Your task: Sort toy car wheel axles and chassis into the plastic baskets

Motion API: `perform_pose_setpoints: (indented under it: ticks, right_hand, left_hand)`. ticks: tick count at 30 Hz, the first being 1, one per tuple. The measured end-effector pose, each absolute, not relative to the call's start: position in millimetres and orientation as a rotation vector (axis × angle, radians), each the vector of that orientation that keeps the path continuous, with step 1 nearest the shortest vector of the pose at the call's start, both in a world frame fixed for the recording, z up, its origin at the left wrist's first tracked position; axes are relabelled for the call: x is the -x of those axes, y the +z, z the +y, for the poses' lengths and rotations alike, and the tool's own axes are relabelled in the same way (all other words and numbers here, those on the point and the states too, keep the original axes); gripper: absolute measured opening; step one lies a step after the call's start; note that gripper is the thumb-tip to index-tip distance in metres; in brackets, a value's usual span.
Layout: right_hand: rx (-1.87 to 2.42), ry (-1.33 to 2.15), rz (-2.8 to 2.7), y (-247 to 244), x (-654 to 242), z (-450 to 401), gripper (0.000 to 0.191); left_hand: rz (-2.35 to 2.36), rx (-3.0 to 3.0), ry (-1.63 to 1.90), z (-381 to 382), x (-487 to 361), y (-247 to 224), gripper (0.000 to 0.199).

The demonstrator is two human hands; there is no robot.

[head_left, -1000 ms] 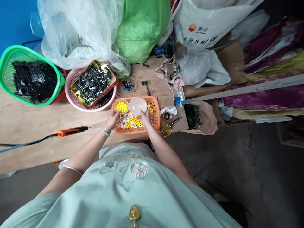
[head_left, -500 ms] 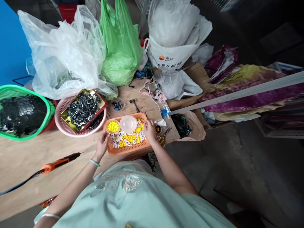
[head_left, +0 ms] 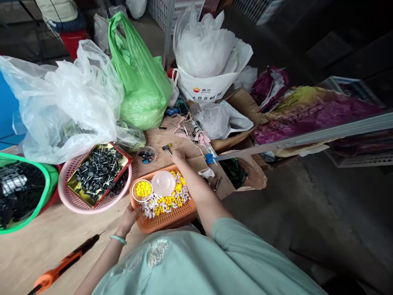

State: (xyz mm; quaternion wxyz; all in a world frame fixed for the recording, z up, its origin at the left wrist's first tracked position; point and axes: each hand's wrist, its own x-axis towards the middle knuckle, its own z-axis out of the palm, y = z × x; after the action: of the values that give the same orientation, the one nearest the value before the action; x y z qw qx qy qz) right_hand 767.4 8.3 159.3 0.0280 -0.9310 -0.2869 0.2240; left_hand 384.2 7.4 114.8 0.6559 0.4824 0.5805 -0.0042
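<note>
An orange plastic basket (head_left: 166, 221) sits at the near edge of the table, with yellow beads (head_left: 166, 205) and white bits loose inside. In it are a clear cup of yellow beads (head_left: 143, 189) and a frosted, shallow round dish (head_left: 163, 183). My left hand (head_left: 129, 219) is closed on the basket's left rim. Stretched over the basket's right end, my right hand (head_left: 178, 156) is closed round the handle of a small hammer (head_left: 166, 146) on the table; its fingertips are mostly hidden.
A small tub of parts (head_left: 146, 155) stands behind the basket. To the left are a pink basket (head_left: 92, 209) with a box of black pins (head_left: 100, 174), a green basket (head_left: 50, 184) and an orange electric screwdriver (head_left: 66, 264). Plastic bags (head_left: 144, 98) line the back; a metal bar (head_left: 291, 141) crosses at right.
My right hand has let go of the basket's right rim and reached forward to the hammer. My left hand stays at the left rim. The whole view has shifted.
</note>
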Motion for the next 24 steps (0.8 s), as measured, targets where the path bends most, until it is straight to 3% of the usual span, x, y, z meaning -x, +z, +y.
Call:
perform_pose_setpoints:
  ticks: [4, 8, 12, 16, 19, 24]
  right_hand:
    - [2.841, 0.674, -0.917, 165.6, -767.8, 1.1, 0.008]
    - [2.632, 0.499, -1.074, 184.1, -750.8, -41.4, 0.024]
    - [2.381, 0.241, -0.952, 188.6, -708.2, -141.7, 0.04]
    - [2.397, 0.517, -0.599, 178.1, -663.9, -233.3, 0.048]
    - [2.407, 0.719, -0.361, 178.3, -654.2, -263.8, 0.044]
    - [2.442, 0.584, -0.341, 212.0, -694.6, -273.0, 0.042]
  left_hand:
    - [1.293, -0.974, 0.021, 5.5, -389.0, 110.1, 0.028]
    - [1.265, -0.955, 0.034, 10.3, -383.2, 114.6, 0.03]
    - [1.279, -0.952, 0.022, 16.8, -374.4, 129.3, 0.034]
    - [1.236, -0.985, 0.003, 18.9, -378.7, 152.1, 0.04]
    - [1.171, -1.052, -0.009, 18.3, -392.4, 173.1, 0.04]
    - [1.011, -1.207, 0.036, 25.5, -426.6, 210.4, 0.041]
